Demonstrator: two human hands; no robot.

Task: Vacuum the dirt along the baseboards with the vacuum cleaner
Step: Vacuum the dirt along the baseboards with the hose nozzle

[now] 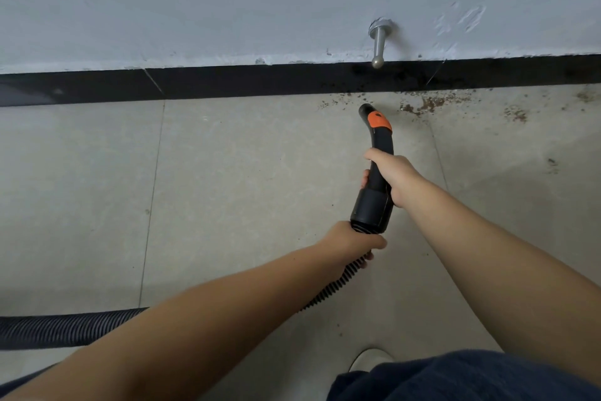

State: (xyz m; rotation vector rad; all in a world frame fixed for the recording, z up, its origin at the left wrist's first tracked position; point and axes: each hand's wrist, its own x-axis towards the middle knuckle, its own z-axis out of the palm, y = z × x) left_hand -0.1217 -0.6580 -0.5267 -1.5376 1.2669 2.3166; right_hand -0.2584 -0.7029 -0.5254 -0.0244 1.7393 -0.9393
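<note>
Black curved plastic nozzle (379, 143) in right hand (395, 177) grip, left hand (353, 243) clasping ribbed hose (328, 291), gritty brown dirt (429, 104)

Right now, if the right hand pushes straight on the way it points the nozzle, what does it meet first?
Probably the brown dirt specks just ahead of the black vacuum nozzle held by the right hand, then the black baseboard; depth is uncertain.

No readable text — no labels, no numbers

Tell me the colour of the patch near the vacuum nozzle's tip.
Orange, on the black nozzle; the patch shows in the head view.
</note>
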